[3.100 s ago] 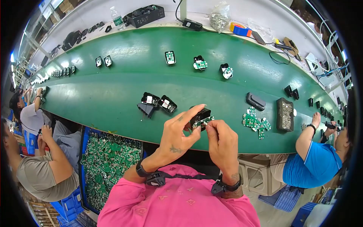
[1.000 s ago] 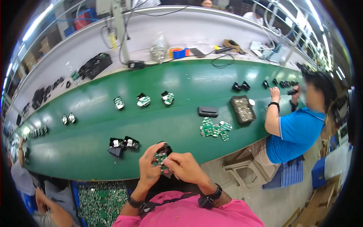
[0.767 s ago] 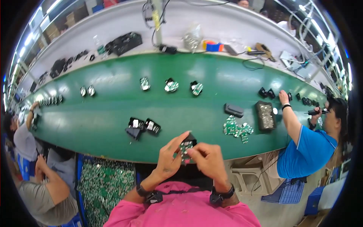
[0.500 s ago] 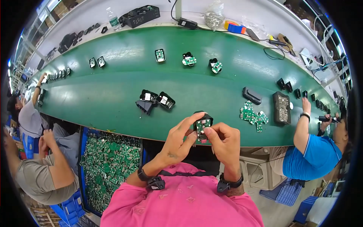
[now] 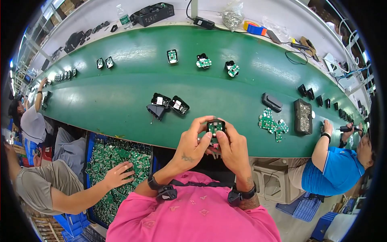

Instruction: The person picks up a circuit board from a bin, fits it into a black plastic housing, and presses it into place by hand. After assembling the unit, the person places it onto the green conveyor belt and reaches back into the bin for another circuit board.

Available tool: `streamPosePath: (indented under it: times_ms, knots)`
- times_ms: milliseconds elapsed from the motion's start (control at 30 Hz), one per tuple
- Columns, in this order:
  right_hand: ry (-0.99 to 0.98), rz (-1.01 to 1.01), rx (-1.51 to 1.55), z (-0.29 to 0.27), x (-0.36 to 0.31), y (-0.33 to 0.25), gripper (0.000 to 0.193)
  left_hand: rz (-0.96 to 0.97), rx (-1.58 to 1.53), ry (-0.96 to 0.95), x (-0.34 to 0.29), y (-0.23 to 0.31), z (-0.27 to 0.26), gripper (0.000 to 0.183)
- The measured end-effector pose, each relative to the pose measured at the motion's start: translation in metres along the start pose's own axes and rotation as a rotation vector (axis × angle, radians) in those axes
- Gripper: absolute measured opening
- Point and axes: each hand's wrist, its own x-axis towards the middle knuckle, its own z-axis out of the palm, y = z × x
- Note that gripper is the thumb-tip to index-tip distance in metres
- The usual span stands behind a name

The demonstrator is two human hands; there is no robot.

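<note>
My left hand (image 5: 191, 146) and my right hand (image 5: 234, 147) are closed around a small black plastic housing (image 5: 221, 122), close to the table's near edge. A green circuit board (image 5: 215, 126) sits in it, facing up. Both thumbs press on the lower part of the board. Something pink or red shows at the lower end; what it is I cannot make out. Beyond my hands, to the left, lie two black housings (image 5: 179, 105) with white labels inside, against a dark angular piece (image 5: 156, 111). Several loose green circuit boards (image 5: 267, 120) lie in a pile on the right.
Beside the loose boards are a dark oblong case (image 5: 272, 102) and a black box of small metal parts (image 5: 297, 127). Housings with boards (image 5: 172, 56) stand farther back. On the left, a co-worker's hand (image 5: 119, 174) hovers over a bin of circuit boards (image 5: 107, 155). A co-worker in blue (image 5: 330, 171) sits right.
My right hand has shifted from the board's side to wrap the housing, both thumbs now on the board. The left co-worker's hand has reached over the bin. The view has shifted slightly.
</note>
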Motion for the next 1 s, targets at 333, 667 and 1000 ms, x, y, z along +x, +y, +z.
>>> streamPosePath:
  times_ms: [333,667,1000]
  knots:
    - [0.061,-0.124,-0.017,0.018,0.003,0.007,0.039,-0.177,-0.054,-0.058,0.008,0.005,-0.009,0.041]
    - [-0.015,0.02,0.058,0.023,0.011,0.011,0.036,-0.105,0.076,-0.027,0.01,-0.006,-0.011,0.042]
    - [-0.031,0.056,0.171,0.067,0.074,0.018,0.04,-0.065,0.16,-0.035,0.069,-0.015,-0.074,0.038]
